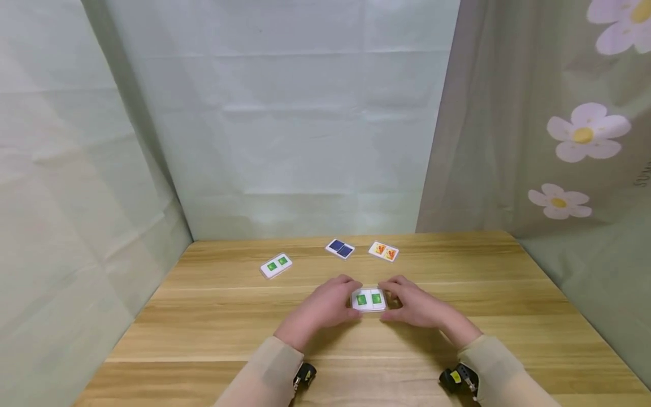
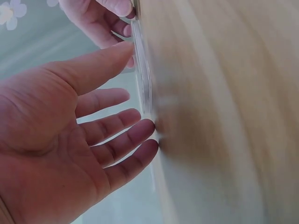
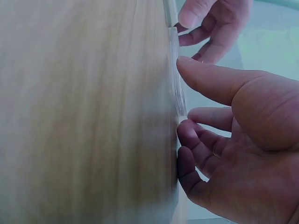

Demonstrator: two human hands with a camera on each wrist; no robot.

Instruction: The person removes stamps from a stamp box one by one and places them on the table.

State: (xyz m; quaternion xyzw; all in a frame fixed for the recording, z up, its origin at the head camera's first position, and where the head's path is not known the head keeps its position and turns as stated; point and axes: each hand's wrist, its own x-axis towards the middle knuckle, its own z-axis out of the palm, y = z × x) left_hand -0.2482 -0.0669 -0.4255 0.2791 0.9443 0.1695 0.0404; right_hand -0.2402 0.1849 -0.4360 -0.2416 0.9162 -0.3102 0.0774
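In the head view, a flat white card point(image 1: 368, 300) with two green squares lies on the wooden table, a thin line down its middle and a clear rim round it. My left hand point(image 1: 328, 302) holds its left end, thumb at the near corner and index finger at the far corner. The right hand point(image 1: 414, 302) mirrors this at the right end. Edge-on in the left wrist view, the clear plastic edge point(image 2: 144, 74) lies by my thumb; the other fingers spread beside it. In the right wrist view, thumb and index fingertips are right at the card's edge point(image 3: 175, 84).
Farther back on the table point(image 1: 213, 328) lie a white card with green squares point(image 1: 276, 265) to the left, a dark blue card point(image 1: 339, 249) and one with orange-red pictures point(image 1: 383, 251). A pale cloth point(image 1: 305, 141) hangs behind; a flowered curtain point(image 1: 498, 141) hangs at right.
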